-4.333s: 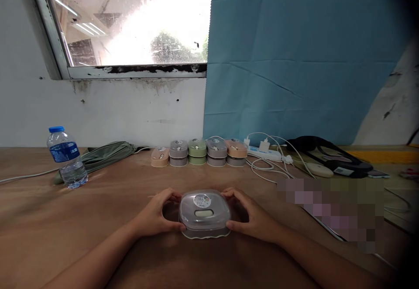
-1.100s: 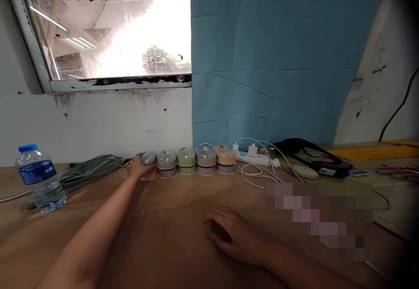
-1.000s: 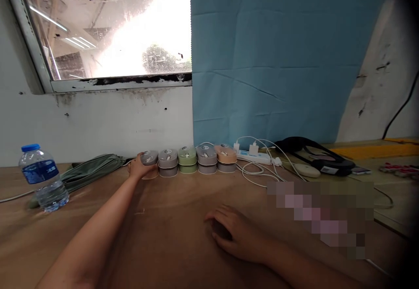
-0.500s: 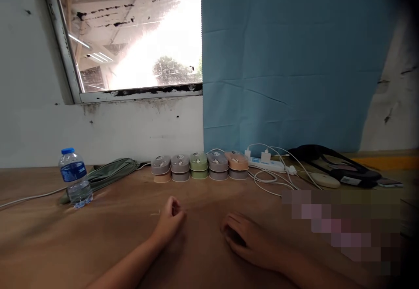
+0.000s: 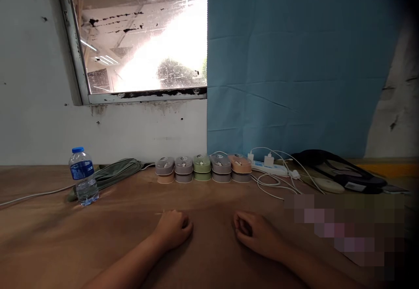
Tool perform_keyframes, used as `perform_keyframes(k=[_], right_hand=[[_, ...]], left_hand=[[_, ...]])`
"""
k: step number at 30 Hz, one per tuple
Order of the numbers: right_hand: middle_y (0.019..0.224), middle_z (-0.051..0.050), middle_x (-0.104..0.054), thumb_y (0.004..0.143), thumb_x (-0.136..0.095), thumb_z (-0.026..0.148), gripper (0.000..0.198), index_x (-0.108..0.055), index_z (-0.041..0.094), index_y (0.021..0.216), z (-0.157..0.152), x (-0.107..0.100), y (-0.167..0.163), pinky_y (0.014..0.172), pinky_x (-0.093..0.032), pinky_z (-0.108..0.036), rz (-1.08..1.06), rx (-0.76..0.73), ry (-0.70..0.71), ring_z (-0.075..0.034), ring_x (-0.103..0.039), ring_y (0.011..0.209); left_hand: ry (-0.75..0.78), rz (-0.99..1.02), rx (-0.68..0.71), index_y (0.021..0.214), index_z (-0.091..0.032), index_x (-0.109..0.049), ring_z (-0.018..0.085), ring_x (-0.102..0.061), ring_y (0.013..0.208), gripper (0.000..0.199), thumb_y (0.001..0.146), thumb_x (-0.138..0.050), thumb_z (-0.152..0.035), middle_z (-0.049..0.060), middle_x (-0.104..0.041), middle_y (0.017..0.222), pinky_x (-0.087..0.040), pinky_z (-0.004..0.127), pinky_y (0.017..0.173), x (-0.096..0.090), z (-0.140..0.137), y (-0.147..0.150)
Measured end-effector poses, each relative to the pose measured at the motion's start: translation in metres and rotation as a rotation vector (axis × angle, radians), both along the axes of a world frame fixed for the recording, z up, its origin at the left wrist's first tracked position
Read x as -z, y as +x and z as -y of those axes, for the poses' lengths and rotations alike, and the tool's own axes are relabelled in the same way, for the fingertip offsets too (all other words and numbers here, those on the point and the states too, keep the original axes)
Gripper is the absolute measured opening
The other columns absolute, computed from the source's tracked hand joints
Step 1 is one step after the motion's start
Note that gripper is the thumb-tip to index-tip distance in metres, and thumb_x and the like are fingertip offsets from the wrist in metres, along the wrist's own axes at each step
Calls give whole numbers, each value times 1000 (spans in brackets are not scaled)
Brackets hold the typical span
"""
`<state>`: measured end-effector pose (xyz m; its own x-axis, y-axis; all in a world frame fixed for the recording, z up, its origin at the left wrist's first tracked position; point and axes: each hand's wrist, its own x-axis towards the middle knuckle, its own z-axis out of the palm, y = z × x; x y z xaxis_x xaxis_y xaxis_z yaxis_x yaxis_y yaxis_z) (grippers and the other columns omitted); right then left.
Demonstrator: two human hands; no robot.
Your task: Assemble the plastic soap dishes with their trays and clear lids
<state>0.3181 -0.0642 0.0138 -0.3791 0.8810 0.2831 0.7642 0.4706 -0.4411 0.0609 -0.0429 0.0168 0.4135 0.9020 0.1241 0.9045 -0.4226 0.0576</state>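
Note:
My left hand (image 5: 175, 228) rests on the brown tabletop (image 5: 209, 254) with its fingers curled in and the thumb against them. To its right, apart from it, my right hand (image 5: 257, 232) lies on its side, fingers bent round towards the thumb in a loose ring. Nothing shows in either hand. Beyond both hands, against the wall, several small two-tier lidded boxes stand in a row: a grey-and-peach box (image 5: 165, 170), grey boxes (image 5: 183, 169), a green box (image 5: 201, 167) and a peach-and-grey box (image 5: 241, 167). Neither hand touches them.
A water bottle (image 5: 83, 177) stands at the left beside a folded green cloth item (image 5: 119, 173). Right of the boxes lie a power strip (image 5: 271, 168) with chargers, white cables (image 5: 278, 186) and a black strapped item (image 5: 347, 175). A blue curtain (image 5: 288, 62) hangs behind; a blurred patch covers the lower right.
My left hand has turned over and curled in, moving slightly right and nearer to me. The right hand has shifted a little right and its fingers have closed more. The view has shifted slightly left.

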Motion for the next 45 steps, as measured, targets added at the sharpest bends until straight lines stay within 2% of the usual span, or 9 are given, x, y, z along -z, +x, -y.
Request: perform_keyframes(k=[15,33,40,45], right_hand=[[57,5,-47,61,-45,10,12,-39,20,63,-1,-1,4,50,-30,-19,-43,19,-29,-10,-44,53],[59,5,-50,59,-45,9,12,-42,20,63,0,-2,4,50,-31,-19,-45,19,-40,-10,-45,55],[59,5,-50,59,-45,9,12,-42,20,63,1,-1,2,50,-30,-19,-34,5,-44,-10,-45,54],[60,4,-53,61,-46,9,12,-45,20,66,5,-9,3,51,-31,-19,27,-7,-20,-11,-48,55]], left_hand=[[-29,-7,29,69,-18,-66,20,-62,68,41,86,-33,-38,8,-68,74,-35,26,56,-2,0,-2],[0,-22,64,67,-19,-65,20,-62,66,42,86,-32,-37,7,-69,71,-31,27,52,0,0,-3],[-28,-20,52,69,-19,-65,20,-62,69,40,86,-33,-37,7,-69,75,-34,28,56,-3,1,-1],[-27,17,93,68,-19,-62,20,-59,68,39,86,-31,-34,7,-66,73,-36,28,60,1,1,-3]])
